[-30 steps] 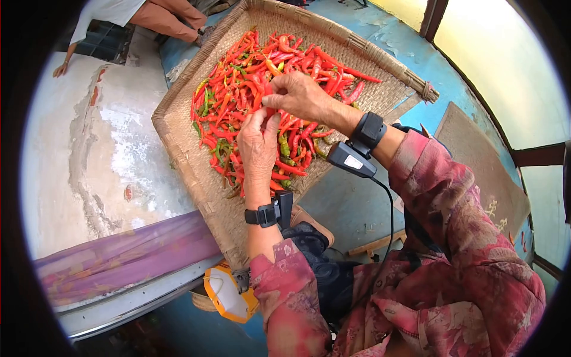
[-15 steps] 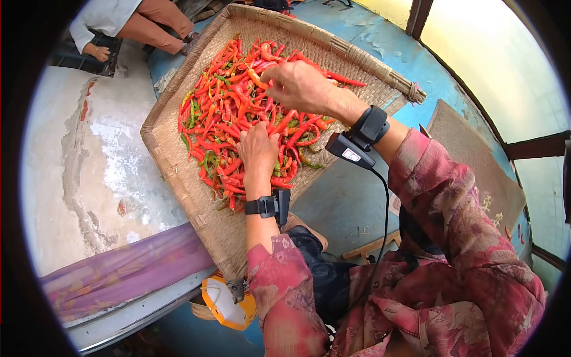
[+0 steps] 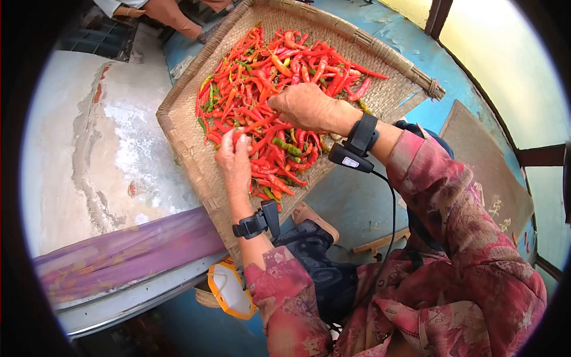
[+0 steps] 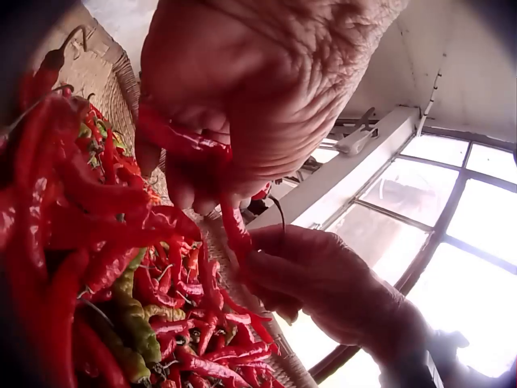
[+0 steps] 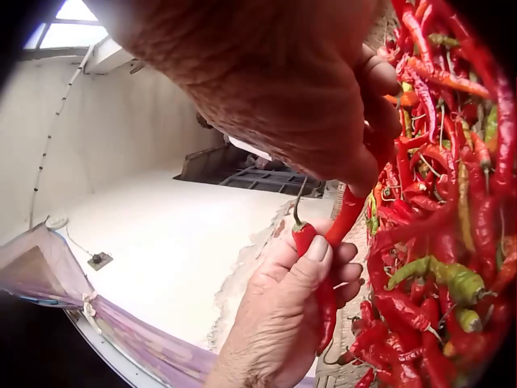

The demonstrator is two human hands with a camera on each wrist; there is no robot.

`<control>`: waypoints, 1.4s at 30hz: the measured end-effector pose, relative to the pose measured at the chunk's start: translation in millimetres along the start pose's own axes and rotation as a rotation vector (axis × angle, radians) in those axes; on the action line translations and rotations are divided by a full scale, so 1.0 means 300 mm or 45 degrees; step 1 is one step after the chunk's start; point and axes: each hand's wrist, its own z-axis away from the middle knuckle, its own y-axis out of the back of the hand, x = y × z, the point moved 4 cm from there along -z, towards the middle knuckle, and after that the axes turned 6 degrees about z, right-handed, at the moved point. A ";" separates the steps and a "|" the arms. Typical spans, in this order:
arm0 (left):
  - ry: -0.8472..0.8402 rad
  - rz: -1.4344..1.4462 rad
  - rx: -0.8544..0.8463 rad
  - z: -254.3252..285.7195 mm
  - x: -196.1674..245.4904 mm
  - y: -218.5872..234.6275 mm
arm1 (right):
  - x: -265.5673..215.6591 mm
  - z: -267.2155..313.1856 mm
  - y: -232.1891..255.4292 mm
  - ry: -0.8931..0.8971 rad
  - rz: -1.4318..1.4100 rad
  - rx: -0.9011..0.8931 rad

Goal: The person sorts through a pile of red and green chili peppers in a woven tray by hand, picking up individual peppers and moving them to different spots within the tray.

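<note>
Red chili peppers (image 3: 285, 160), with some green and yellowish ones, lie heaped in a woven tray (image 3: 184, 128). My left hand (image 3: 234, 163) is over the heap's near left side. In the right wrist view its thumb presses a stemmed red chili (image 5: 304, 236) against the fingers. Another red chili (image 5: 346, 217) spans from that thumb to my right hand (image 3: 312, 108), whose fingertips pinch it. The right hand is palm down over the middle of the heap. Both hands are close together, and the right hand's fingertips are partly hidden in the head view.
A pale ledge (image 3: 137, 149) with purple cloth (image 3: 131, 253) lies left of the tray. Another person's legs (image 3: 172, 18) and arm show at the top left by a dark crate (image 3: 98, 38). A yellow-rimmed lamp (image 3: 229, 291) is below the tray. A cable (image 3: 392, 220) hangs from the right wrist.
The hands, together a second ago, parted, with the left down at the peppers. Now they meet again around chilies, the left further left and the right lower. The other person's arm has moved.
</note>
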 end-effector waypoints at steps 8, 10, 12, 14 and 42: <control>0.045 0.000 0.230 -0.006 -0.059 0.130 | 0.082 -0.036 0.115 -0.335 0.144 0.596; 0.027 -0.027 0.205 -0.010 -0.031 0.089 | 0.051 -0.059 0.077 -0.335 -0.233 0.286; 0.006 -0.052 0.177 -0.008 0.026 0.029 | -0.019 -0.064 0.019 -0.040 -0.557 0.152; 0.133 0.176 0.062 0.003 0.082 -0.043 | -0.070 -0.057 -0.044 0.004 -0.832 0.038; -0.144 0.260 -0.098 -0.116 0.033 -0.190 | 0.060 -0.003 0.058 -0.217 -0.437 0.451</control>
